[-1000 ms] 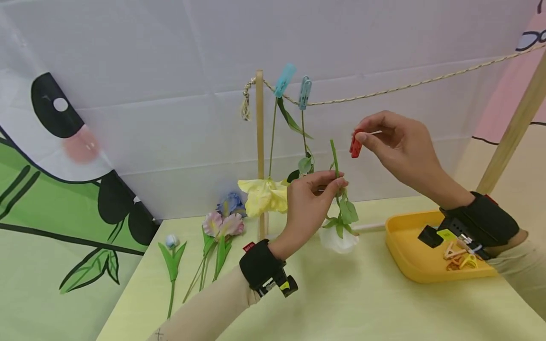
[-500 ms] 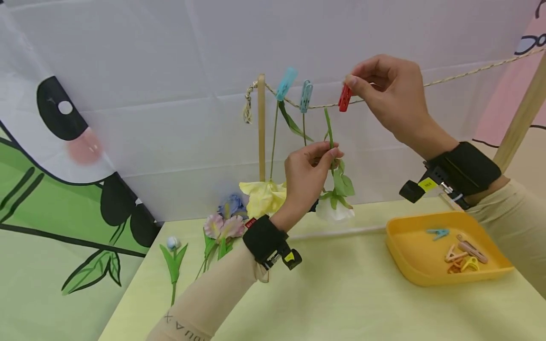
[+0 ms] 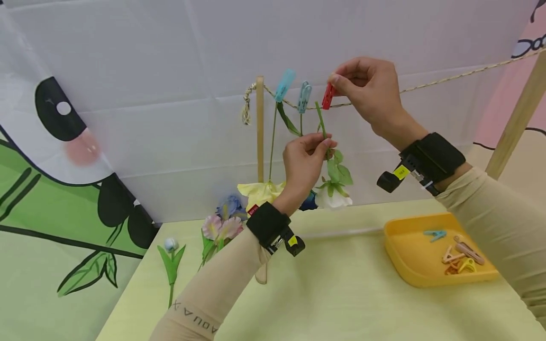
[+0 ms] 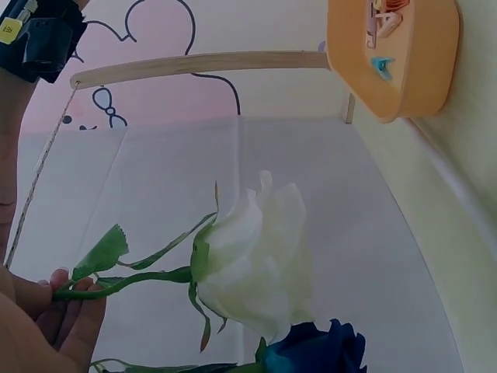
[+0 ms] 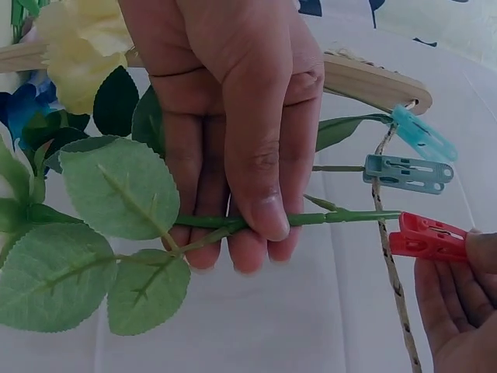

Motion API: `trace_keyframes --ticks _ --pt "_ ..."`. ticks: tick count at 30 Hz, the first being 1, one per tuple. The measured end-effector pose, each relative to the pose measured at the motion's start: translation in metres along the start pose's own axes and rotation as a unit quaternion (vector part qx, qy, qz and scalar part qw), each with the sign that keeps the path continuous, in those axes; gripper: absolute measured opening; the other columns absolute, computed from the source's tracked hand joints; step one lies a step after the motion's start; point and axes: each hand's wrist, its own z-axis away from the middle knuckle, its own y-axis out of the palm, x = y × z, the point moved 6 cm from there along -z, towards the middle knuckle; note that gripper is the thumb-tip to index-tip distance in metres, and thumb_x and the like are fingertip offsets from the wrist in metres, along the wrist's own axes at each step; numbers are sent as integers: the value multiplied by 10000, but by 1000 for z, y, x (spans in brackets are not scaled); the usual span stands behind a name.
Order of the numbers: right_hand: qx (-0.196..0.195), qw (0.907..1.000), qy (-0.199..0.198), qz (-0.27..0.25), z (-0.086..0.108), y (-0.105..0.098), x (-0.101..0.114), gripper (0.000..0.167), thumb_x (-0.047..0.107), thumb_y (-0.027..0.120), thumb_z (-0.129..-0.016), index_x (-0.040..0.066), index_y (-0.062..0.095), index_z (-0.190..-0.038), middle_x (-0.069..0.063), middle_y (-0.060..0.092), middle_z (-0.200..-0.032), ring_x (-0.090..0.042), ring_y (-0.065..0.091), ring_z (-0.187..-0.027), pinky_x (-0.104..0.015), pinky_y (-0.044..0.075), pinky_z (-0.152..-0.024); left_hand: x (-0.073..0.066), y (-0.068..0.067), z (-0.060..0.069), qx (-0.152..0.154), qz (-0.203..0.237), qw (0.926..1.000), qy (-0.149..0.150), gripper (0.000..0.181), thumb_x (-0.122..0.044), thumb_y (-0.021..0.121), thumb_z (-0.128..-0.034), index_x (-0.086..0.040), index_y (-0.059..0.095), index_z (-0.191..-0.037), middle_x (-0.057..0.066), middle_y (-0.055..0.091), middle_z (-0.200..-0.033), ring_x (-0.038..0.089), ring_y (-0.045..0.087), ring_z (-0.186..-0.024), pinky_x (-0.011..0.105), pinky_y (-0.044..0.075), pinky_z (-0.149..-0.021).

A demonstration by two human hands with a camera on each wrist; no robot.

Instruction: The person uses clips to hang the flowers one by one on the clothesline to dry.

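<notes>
Head view: left-hand grip (image 3: 302,158), center of frame, was clamped on stem (image 3: 322,121) of white rose (image 3: 335,201), bloom downward. Right-hand grip (image 3: 370,92), upper right, pinched red clothespin (image 3: 327,97) at rope (image 5: 398,295), near stem tip; contact unclear. Yellow tray (image 3: 401,266) sat on tabletop (image 3: 332,284), lower right.

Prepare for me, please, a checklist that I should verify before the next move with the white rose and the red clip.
1. Left hand pinches the stem of the white rose: ok.
2. Right hand holds the red clip: ok.
3. The stem's end is up at the rope: ok.
4. The red clip is fastened over both stem and rope: cannot tell; they are close together.
5. Two blue clips sit on the rope: ok.
6. Spare clips lie in the tray: ok.
</notes>
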Motion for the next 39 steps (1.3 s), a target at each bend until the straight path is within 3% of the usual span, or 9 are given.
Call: trace_keyframes --ticks 21,39 --pt "-325 9985 -262 348 -3 5 -7 119 68 745 -946 -23 745 -1023 -62 746 -921 -165 714 -820 -239 575 -851 5 0 -4 -21 -215 9998 39 151 14 663 -982 62 746 -1098 176 768 -983 291 750 -861 321 627 -771" --pt "247 9994 53 223 -3 15 -12 141 82 727 -962 -22 729 -1057 -45 737 -938 -159 738 -836 -246 589 -846 6 -4 -5 81 -366 9993 71 164 -10 653 -997 53 738 -1122 177 765 -1008 280 748 -886 308 623 -780"
